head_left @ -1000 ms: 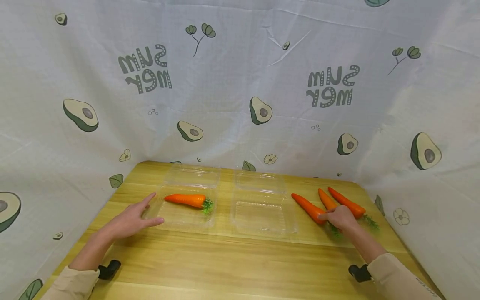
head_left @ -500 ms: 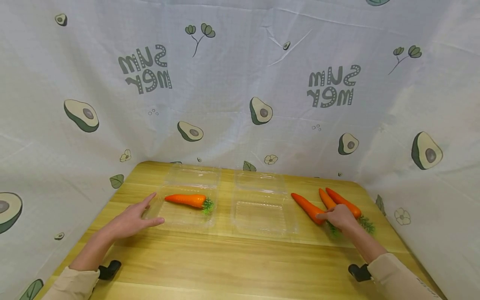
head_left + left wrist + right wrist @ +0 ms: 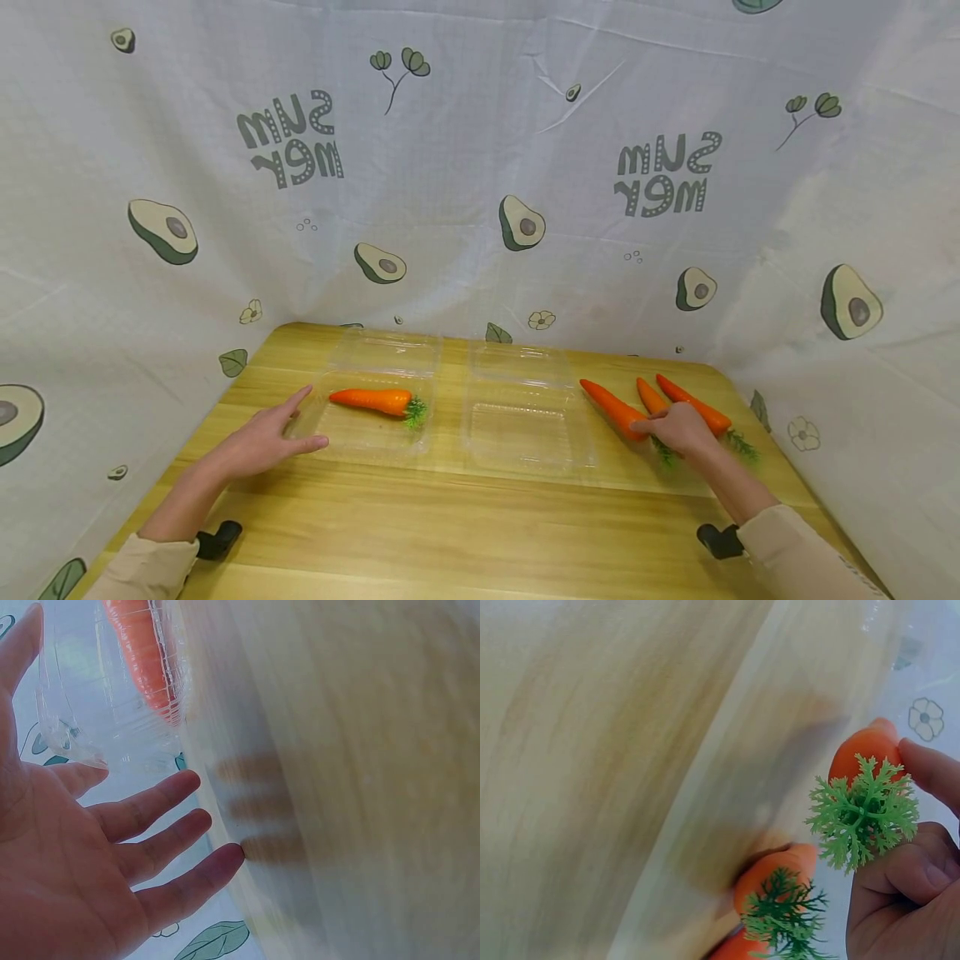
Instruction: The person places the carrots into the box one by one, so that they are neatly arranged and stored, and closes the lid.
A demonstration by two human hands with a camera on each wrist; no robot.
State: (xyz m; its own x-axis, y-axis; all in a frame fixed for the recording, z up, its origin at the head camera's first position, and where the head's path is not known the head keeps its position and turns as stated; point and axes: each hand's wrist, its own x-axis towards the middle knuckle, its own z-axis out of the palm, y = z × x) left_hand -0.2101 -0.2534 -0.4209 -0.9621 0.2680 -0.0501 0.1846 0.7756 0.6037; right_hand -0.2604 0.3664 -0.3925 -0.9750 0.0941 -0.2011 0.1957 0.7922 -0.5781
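Observation:
At the right, my right hand (image 3: 681, 429) pinches a carrot (image 3: 611, 406) near its leafy end, thumb and fingers on either side; its green top (image 3: 862, 810) shows in the right wrist view. Beside it lie a lighter orange carrot (image 3: 651, 395), partly hidden by the hand, and another carrot (image 3: 693, 402). My left hand (image 3: 258, 437) has its fingers spread at the left side of a clear plastic box (image 3: 367, 442), holding nothing. Inside that box lies one carrot (image 3: 372, 400) with its leaves to the right.
A second clear plastic box (image 3: 517, 425) stands in the middle with its lid (image 3: 521, 364) folded back. The other lid (image 3: 386, 352) is open too. A printed cloth (image 3: 450, 167) hangs around the wooden table (image 3: 420, 525).
My right hand and the pinched carrot have risen slightly, its tip shifting a little up and left. The rightmost carrot moved slightly left, then back. My left hand has stayed still.

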